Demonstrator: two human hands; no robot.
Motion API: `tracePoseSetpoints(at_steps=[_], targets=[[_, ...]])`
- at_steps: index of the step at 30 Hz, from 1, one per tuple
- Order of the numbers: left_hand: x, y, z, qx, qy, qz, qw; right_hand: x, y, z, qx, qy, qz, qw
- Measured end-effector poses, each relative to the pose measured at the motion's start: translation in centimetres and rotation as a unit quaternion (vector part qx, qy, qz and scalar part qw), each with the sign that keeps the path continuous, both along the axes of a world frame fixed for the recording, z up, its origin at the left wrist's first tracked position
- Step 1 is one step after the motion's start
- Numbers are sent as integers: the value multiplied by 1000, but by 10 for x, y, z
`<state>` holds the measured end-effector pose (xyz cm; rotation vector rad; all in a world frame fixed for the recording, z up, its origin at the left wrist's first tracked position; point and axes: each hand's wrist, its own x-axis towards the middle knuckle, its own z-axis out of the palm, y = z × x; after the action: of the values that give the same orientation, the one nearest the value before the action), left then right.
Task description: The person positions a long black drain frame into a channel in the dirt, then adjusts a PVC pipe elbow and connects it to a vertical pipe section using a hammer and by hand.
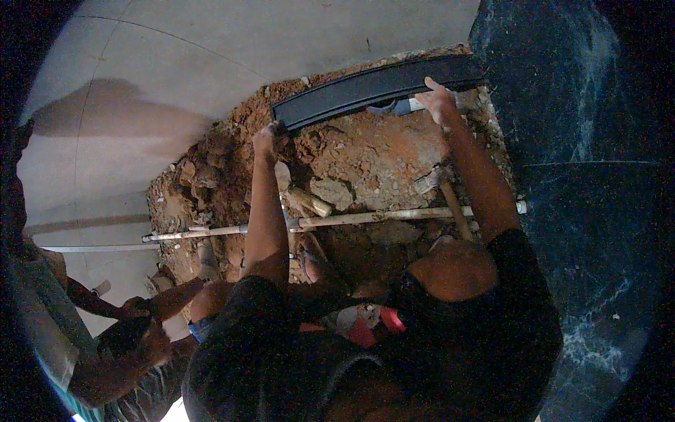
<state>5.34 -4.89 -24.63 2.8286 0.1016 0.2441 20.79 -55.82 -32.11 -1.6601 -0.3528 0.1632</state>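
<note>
The panel (pixel 373 88) at twelve o'clock seems stiff, light — hold its ends; our left grip (pixel 266 141) clasps one corner, our right grip (pixel 439 104), half-open, touches its edge.

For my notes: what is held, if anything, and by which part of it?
The panel: left grip at its near left corner; right grip touching its near edge, toward the right end.

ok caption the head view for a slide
Left hand and right hand at a long dark panel amid dug-up earth, hammer nearby
</note>
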Motion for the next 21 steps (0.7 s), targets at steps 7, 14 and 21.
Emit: tracePoseSetpoints(at_steps=[7,14,21], targets=[[29,-51,19,-375,122,176,902,19,-45,-54,-148,-204,9,968],[7,-6,-11,-455,60,174,871,0,-5,-15,-93,-112,-11,989],[20,-49,17,-595,71,276,752,30,-42,-54,-185,-373,66,907]])
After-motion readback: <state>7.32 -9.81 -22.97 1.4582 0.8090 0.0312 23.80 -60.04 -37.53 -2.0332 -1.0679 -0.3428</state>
